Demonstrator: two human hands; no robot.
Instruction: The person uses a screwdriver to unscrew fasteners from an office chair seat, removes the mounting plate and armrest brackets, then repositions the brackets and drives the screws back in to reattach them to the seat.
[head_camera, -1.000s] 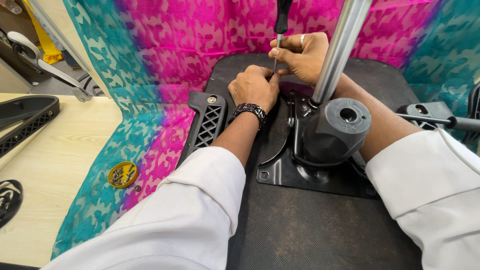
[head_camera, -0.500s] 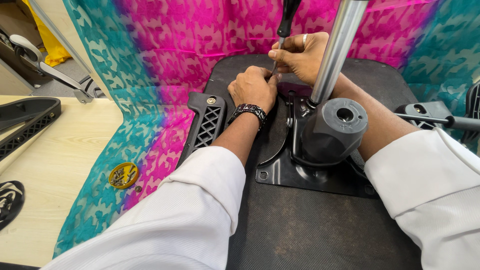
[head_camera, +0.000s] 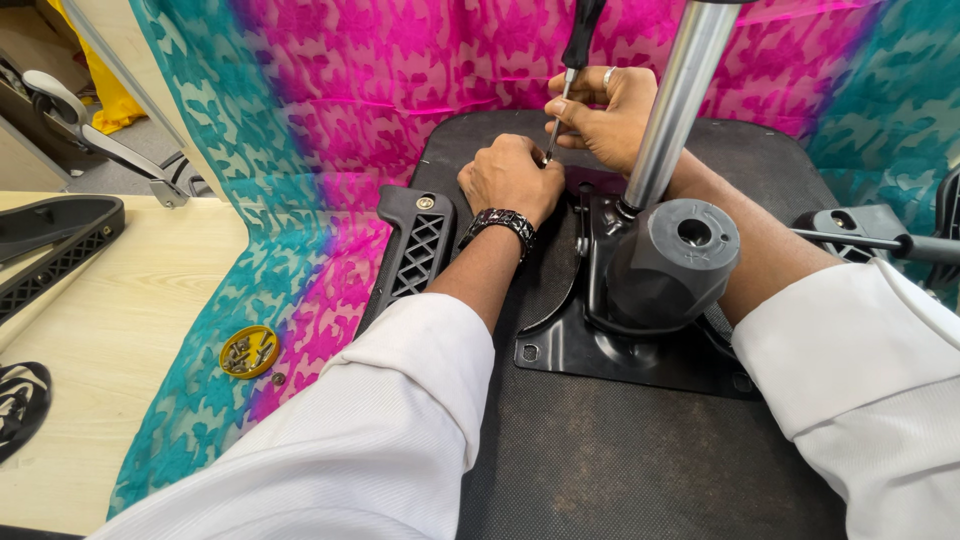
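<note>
Screwdriver (head_camera: 572, 62) stood nearly upright, its tip down at the black metal plate (head_camera: 570, 345) on the chair seat underside (head_camera: 620, 470); right hand (head_camera: 605, 115) pinched its shaft, left hand (head_camera: 512, 178) rested fisted just beside the tip, nearer the person

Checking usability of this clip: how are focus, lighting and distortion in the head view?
Head view: evenly lit, soft shadows; both hands, left hand and right hand, and the screwdriver are sharp; mild glare on the metal column; wide-angle stretching of the sleeves at the bottom corners.
</note>
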